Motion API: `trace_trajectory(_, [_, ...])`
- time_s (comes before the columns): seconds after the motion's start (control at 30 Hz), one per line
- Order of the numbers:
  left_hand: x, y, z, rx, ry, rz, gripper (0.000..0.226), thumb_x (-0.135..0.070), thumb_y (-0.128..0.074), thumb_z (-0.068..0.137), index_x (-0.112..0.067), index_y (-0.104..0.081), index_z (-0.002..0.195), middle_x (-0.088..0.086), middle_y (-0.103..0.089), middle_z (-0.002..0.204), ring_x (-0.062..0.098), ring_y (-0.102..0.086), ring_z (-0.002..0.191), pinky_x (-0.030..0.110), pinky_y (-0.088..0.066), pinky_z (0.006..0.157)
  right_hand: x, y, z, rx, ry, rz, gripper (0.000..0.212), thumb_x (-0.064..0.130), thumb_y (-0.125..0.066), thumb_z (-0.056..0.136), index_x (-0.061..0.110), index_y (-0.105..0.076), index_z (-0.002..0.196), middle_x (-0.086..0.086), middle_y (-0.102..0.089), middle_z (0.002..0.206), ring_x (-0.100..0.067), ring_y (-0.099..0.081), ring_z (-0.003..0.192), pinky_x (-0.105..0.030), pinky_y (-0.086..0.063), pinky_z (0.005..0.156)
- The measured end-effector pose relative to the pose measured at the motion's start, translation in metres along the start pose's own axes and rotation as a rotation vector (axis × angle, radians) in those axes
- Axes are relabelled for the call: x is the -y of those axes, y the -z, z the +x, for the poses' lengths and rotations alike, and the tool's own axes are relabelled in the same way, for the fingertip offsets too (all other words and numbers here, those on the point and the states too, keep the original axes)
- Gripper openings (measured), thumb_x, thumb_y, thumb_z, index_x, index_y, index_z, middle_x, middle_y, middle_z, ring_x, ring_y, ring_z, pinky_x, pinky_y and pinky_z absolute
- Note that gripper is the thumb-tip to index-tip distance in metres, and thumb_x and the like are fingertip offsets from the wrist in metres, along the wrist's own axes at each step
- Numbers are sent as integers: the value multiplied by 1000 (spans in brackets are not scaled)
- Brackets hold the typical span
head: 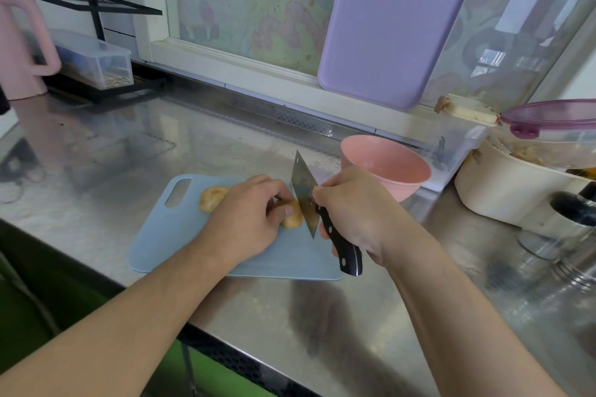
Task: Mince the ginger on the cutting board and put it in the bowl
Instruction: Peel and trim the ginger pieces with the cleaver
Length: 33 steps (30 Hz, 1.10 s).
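Left hand (248,216) pins ginger (292,219) on cutting board (154,235), fingers curled. Right hand (351,206) grips cleaver (304,200). Advise knuckles guiding blade, thin slices first.

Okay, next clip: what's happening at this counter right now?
A person is cutting ginger on a blue cutting board. The left hand holds the ginger down while the right hand grips a cleaver, its blade set against the ginger's end. No minced pieces show yet. The pink bowl waits just behind the board.
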<state>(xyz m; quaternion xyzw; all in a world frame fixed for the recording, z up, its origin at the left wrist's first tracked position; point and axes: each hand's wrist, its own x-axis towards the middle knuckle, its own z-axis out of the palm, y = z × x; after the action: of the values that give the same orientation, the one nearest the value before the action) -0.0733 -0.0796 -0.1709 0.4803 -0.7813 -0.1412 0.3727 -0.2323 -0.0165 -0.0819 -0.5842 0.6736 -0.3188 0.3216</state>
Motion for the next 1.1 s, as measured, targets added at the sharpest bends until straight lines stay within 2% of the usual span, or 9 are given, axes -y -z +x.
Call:
trace_trajectory(0.07, [0,0,0,1,3,1,6,-24,-73,94,-28,-74,99,-17,-55,88,4,-56,80,27,-45,76,-3,-5,2,-3,-8,6,33,6,-49,93,3,-59,62,-14,-59,48,-27,-50,33,-47,-52,51])
trace_trajectory(0.17, [1,-1,0,-4,3,1,7,-23,-74,92,-27,-75,98,-17,-54,84,2,-55,77,24,-41,73,-9,-14,1,-28,-20,29,35,10,-47,98,5,-54,64,-15,-58,51,-25,-48,30,-40,-51,45])
trace_trajectory(0.3, [1,-1,-1,0,17,-14,6,-23,-75,92,-27,-74,98,-18,-53,84,0,-55,76,22,-39,71,-17,-20,2,-93,-8,70,37,9,-46,98,5,-50,62,-19,-56,55,-25,-46,31,-27,-42,37])
trace_trajectory(0.4, [1,-1,-1,1,20,-18,6,-23,-75,92,-27,-73,96,-17,-53,84,1,-55,76,23,-38,70,-22,-21,5,-124,0,96,43,9,-46,98,7,-49,56,-15,-56,52,-23,-45,30,-21,-37,36])
trace_trajectory(0.47, [1,-1,-1,0,19,-26,6,-23,-75,92,-27,-73,95,-16,-53,85,1,-55,77,22,-39,70,-23,-19,6,-142,6,101,43,10,-48,98,4,-52,56,-10,-57,48,-22,-45,33,-22,-38,39])
trace_trajectory(0.6, [1,-1,0,1,24,-36,6,-23,-75,92,-28,-71,93,-15,-54,85,0,-56,77,16,-37,69,-22,-9,6,-178,33,163,36,11,-51,99,-16,-56,75,-14,-56,50,-22,-43,38,-31,-39,49])
trace_trajectory(0.77, [4,0,0,2,26,-38,6,-22,-75,92,-26,-71,93,-15,-55,86,-2,-56,78,7,-37,69,-20,-6,3,-163,28,169,35,10,-51,99,-16,-58,77,-14,-56,49,-20,-42,33,-26,-37,46])
trace_trajectory(1.1, [3,0,-1,2,44,-34,6,-23,-75,92,-26,-70,92,-15,-56,86,1,-57,80,9,-36,66,-15,-3,-3,-130,28,172,36,10,-52,100,-19,-58,79,-15,-53,48,-22,-39,36,-24,-36,42])
